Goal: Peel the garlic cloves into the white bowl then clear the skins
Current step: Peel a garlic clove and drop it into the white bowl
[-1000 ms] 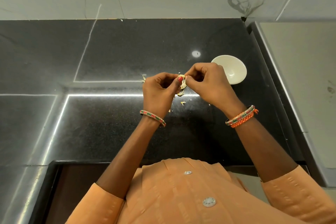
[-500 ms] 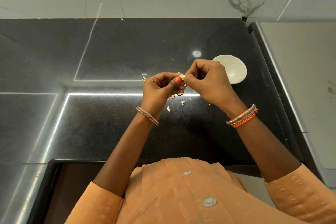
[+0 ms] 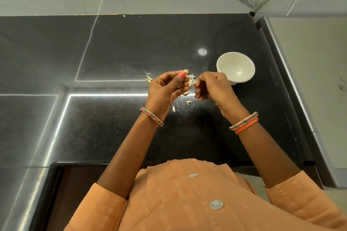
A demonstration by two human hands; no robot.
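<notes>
Hands meet just left of the white bowl (image 3: 235, 67): the left hand (image 3: 165, 90) pinches a garlic clove (image 3: 190, 81), and the right hand (image 3: 212, 88) pinches its skin. Skins (image 3: 180, 105) lie below on the counter (image 3: 116, 47).

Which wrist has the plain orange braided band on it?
The right wrist. There an orange braided band sits beside a patterned bangle. The left wrist wears only one patterned bangle, with no braided band.

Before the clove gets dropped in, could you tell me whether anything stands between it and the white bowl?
Nothing visible on the counter does. The garlic clove is pinched between the left hand and right hand; the right hand itself lies between it and the white bowl.
</notes>
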